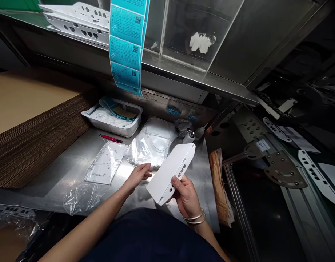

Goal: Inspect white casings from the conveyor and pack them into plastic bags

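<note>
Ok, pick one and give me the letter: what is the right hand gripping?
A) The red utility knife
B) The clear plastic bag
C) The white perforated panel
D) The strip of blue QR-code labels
C. The right hand has the white perforated panel held up off the steel bench, with the thumb lying across its face.

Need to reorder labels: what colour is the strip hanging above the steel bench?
The label strip is turquoise with dark print, best seen in the head view.
</note>
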Available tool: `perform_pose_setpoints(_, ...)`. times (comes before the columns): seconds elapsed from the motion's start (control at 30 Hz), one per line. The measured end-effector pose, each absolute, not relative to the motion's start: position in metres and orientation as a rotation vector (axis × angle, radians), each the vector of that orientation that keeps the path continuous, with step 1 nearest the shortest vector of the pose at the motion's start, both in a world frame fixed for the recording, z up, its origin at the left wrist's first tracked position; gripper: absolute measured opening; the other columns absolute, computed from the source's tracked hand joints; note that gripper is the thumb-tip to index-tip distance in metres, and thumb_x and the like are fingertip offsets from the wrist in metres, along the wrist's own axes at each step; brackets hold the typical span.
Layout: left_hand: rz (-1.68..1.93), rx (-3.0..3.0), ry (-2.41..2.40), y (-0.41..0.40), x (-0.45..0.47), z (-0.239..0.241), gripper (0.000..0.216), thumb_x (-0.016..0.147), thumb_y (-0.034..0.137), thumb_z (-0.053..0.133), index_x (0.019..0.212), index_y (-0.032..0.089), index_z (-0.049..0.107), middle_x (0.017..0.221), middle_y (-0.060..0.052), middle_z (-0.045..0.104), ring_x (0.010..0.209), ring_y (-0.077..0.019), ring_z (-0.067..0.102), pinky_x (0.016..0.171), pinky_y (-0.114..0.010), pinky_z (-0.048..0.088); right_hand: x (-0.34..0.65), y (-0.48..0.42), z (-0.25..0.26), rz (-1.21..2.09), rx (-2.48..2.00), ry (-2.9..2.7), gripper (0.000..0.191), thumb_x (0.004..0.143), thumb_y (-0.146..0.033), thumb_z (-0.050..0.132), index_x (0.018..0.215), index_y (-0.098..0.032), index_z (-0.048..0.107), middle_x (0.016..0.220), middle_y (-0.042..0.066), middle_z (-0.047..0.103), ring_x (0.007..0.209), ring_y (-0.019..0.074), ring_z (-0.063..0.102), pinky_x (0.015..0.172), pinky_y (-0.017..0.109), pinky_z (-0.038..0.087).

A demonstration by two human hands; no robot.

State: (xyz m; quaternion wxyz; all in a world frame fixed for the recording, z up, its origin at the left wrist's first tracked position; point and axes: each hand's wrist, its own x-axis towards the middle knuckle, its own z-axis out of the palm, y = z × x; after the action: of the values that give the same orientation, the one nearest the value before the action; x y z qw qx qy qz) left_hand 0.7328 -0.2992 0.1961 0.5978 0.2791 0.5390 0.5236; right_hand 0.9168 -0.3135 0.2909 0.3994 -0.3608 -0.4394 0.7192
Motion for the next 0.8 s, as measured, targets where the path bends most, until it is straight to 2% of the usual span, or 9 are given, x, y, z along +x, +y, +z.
perform_pose_setpoints(0.1, 1.283, 0.7, 1.264, -0.304, 0.728, 0.197, 0.062, 0.078, 0.057, 0.057, 0.125, 0.017, 0.052, 0.121, -0.013, 0.061, 0.101, -0.025, 0.061, 0.089, -0.039, 0.042, 0.914, -0.316, 0.29, 1.802, -0.93, -1.224, 0.027, 0.078, -0.038, 0.07, 0.087, -0.014, 0.063, 0.062, -0.001, 0.06, 0.048, 0.0102, 0.057, 0.039, 0.019, 0.05)
perform_pose_setpoints(0.33, 1.374, 0.824, 1.159, -0.319, 0.744, 0.214, 0.062, 0.085, 0.054, 0.051, 0.137, 0.02, 0.041, 0.144, -0.013, 0.039, 0.124, -0.0289, 0.045, 0.097, -0.044, 0.039, 0.909, -0.314, 0.286, 1.838, -0.914, -1.357, 0.028, 0.079, -0.038, 0.068, 0.089, -0.013, 0.062, 0.063, 0.001, 0.062, 0.049, 0.0118, 0.059, 0.041, 0.02, 0.05)
perform_pose_setpoints(0.47, 1.354, 0.974, 1.03, -0.329, 0.753, 0.215, 0.073, 0.087, 0.063, 0.037, 0.145, 0.021, 0.026, 0.151, -0.012, 0.025, 0.135, -0.0309, 0.03, 0.104, -0.047, 0.032, 0.906, -0.314, 0.283, 1.853, -0.921, -1.396, 0.03, 0.079, -0.04, 0.067, 0.09, -0.013, 0.062, 0.061, 0.001, 0.06, 0.05, 0.0127, 0.059, 0.042, 0.021, 0.05)
perform_pose_setpoints(0.57, 1.293, 1.126, 0.881, -0.336, 0.756, 0.215, 0.1, 0.073, 0.076, 0.047, 0.15, 0.027, 0.007, 0.155, -0.009, 0.014, 0.139, -0.0355, 0.016, 0.109, -0.05, 0.024, 0.904, -0.316, 0.281, 1.842, -0.928, -1.434, 0.031, 0.078, -0.042, 0.067, 0.089, -0.013, 0.062, 0.062, 0.0, 0.06, 0.051, 0.0128, 0.058, 0.044, 0.022, 0.05)
perform_pose_setpoints(0.63, 1.213, 1.191, 0.85, -0.339, 0.756, 0.215, 0.111, 0.069, 0.069, 0.061, 0.149, 0.031, -0.004, 0.155, -0.009, 0.011, 0.14, -0.0364, 0.011, 0.11, -0.051, 0.021, 0.903, -0.315, 0.278, 1.79, -0.956, -1.504, 0.032, 0.082, -0.046, 0.062, 0.084, -0.014, 0.061, 0.061, 0.0, 0.058, 0.048, 0.0113, 0.056, 0.043, 0.021, 0.048)
perform_pose_setpoints(0.73, 1.151, 1.21, 0.878, -0.342, 0.753, 0.215, 0.108, 0.074, 0.055, 0.065, 0.147, 0.032, -0.011, 0.153, -0.012, 0.015, 0.139, -0.0354, 0.015, 0.108, -0.054, 0.023, 0.904, -0.302, 0.276, 1.577, -1.082, -1.583, 0.039, 0.085, -0.052, 0.054, 0.076, -0.014, 0.058, 0.057, -0.002, 0.052, 0.043, 0.0084, 0.05, 0.036, 0.018, 0.038)
perform_pose_setpoints(0.8, 1.136, 1.233, 0.874, -0.344, 0.752, 0.214, 0.107, 0.075, 0.054, 0.064, 0.146, 0.032, -0.013, 0.152, -0.013, 0.016, 0.139, -0.0348, 0.017, 0.108, -0.054, 0.022, 0.906, -0.286, 0.28, 1.419, -1.148, -1.469, 0.038, 0.082, -0.054, 0.057, 0.086, -0.016, 0.057, 0.059, -0.004, 0.05, 0.045, 0.008, 0.048, 0.033, 0.016, 0.031)
